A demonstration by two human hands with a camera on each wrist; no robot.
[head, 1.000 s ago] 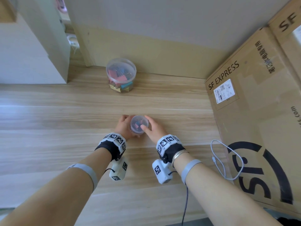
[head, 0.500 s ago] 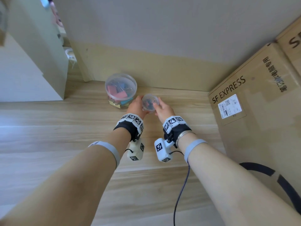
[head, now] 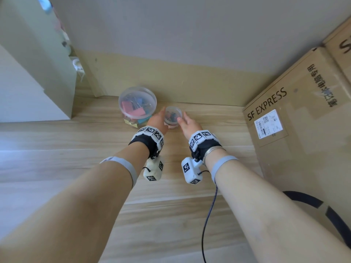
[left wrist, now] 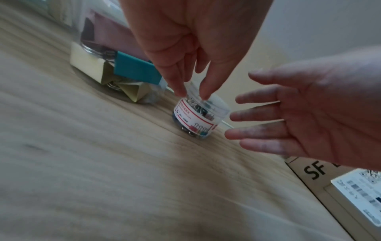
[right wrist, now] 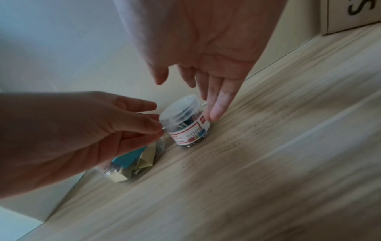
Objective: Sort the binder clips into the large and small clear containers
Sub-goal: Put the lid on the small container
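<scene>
While the small jar of clips stands lidded on the floor just beside the large jar, left hand fingertips pinch its rim and right hand spreads relaxed beside it; sorting looks complete.

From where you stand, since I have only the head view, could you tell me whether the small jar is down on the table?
Observer: Yes. The right wrist view shows the jar standing upright on the table.
Operator: Thank you. Is its lid on?
Observer: The lid is on. The left hand has its fingertips at the rim, though I cannot tell whether they grip.
Operator: And the right hand?
Observer: In the left wrist view the right hand is open, its fingers straight beside the jar.
</scene>
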